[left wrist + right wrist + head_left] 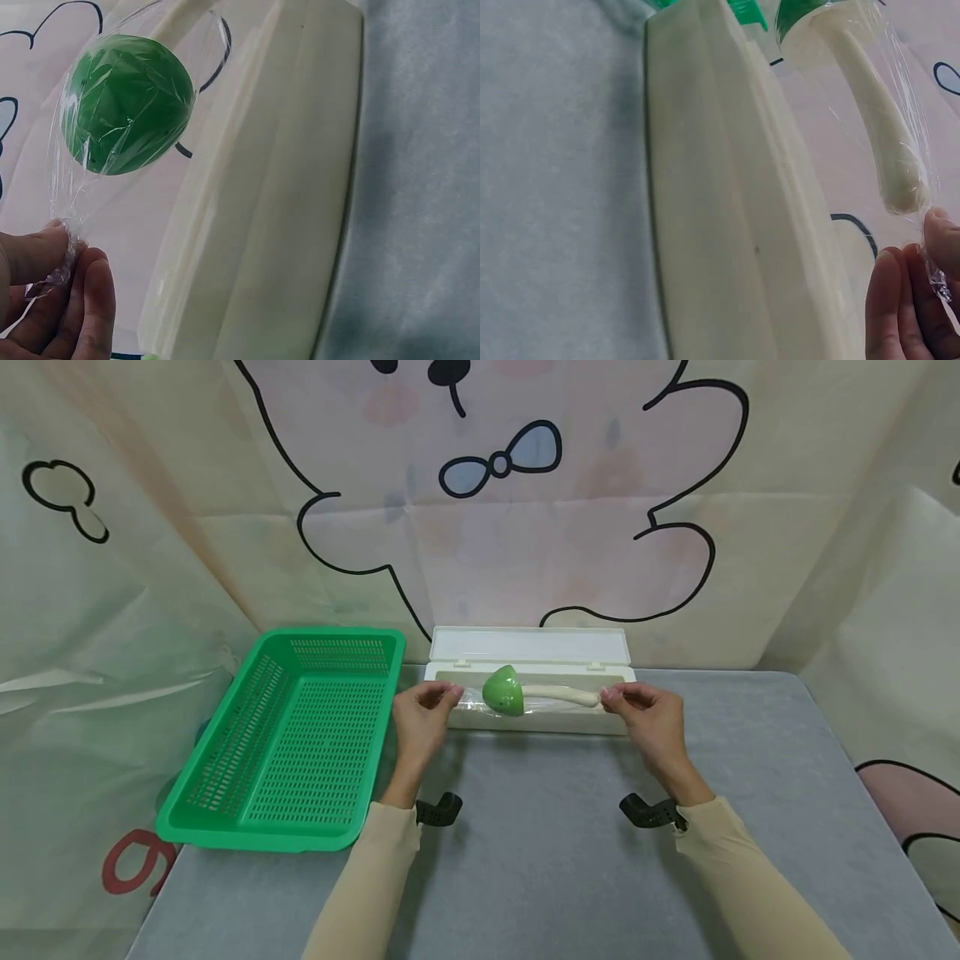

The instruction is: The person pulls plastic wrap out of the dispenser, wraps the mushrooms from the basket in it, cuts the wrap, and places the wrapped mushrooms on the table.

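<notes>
A toy mushroom with a green cap (503, 691) and a pale stem (560, 694) hangs level between my two hands, wrapped in clear plastic wrap (73, 191). On the cap side, my left hand (422, 720) pinches one twisted end of the wrap between thumb and fingers. My right hand (651, 727) pinches the other twisted end, just past the stem's tip, as the right wrist view shows. Behind and below the mushroom stands a long white box (536, 721), its hinged lid (528, 646) raised at the back.
To the left, a green plastic basket (300, 842) with slotted walls sits on the grey table (540, 860). A cloth backdrop (495, 543) with printed drawings rises behind the box and along both sides. Each wrist wears a black camera strap.
</notes>
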### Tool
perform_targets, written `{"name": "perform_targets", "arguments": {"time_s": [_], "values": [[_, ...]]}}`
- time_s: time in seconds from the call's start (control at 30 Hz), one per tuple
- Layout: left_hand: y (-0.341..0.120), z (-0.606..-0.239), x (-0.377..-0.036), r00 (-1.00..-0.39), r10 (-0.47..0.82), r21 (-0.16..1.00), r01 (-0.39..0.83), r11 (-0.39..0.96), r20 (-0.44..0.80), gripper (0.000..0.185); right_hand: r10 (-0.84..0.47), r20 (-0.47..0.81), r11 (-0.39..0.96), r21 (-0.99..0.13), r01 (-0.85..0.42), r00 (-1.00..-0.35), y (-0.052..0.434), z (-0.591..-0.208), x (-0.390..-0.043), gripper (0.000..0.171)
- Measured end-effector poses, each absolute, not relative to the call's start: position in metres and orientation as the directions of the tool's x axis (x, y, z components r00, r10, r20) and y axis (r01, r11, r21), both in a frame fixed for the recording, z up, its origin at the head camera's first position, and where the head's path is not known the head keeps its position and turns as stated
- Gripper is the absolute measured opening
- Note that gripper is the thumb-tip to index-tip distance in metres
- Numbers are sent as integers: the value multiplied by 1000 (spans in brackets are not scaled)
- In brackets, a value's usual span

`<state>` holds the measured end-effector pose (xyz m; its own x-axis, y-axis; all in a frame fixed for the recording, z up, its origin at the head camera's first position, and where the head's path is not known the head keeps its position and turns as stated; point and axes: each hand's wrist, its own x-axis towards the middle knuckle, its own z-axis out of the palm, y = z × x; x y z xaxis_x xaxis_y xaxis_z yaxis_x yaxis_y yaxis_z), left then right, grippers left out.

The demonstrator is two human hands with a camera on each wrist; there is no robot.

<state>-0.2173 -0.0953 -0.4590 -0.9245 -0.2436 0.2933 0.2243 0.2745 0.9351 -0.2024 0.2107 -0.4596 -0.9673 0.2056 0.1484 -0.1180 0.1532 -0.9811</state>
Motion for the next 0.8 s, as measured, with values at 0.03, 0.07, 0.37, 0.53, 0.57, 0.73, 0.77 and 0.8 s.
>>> {"name": "perform_targets", "arguments": {"time_s": [0.03,0.07,0.37,0.53,0.57,0.73,0.77,0.8], "values": [[-95,-458,-218,-924,-243,935,228,272,296,12,205,151,156,-980,-120,-967,211,-458,-202,27],[-95,-456,-218,-923,-242,934,234,269,301,12,207,153,159,-980,-121,-966,211,-456,-203,27],[-95,-443,-220,-910,-245,930,276,243,334,14,226,159,133,-982,-131,-961,210,-441,-204,26],[-94,-438,-220,-909,-250,933,277,232,332,16,226,166,121,-982,-142,-960,210,-435,-204,26],[-94,-437,-221,-909,-252,933,278,228,333,16,226,168,120,-982,-144,-960,210,-434,-204,26],[-93,-431,-222,-906,-260,935,284,215,335,16,227,167,115,-983,-144,-959,210,-428,-204,26],[-93,-430,-222,-905,-262,935,283,214,334,17,227,170,120,-982,-146,-959,210,-427,-204,26],[-93,-429,-222,-905,-263,935,283,213,334,17,228,172,119,-982,-147,-958,210,-426,-204,26]]}}
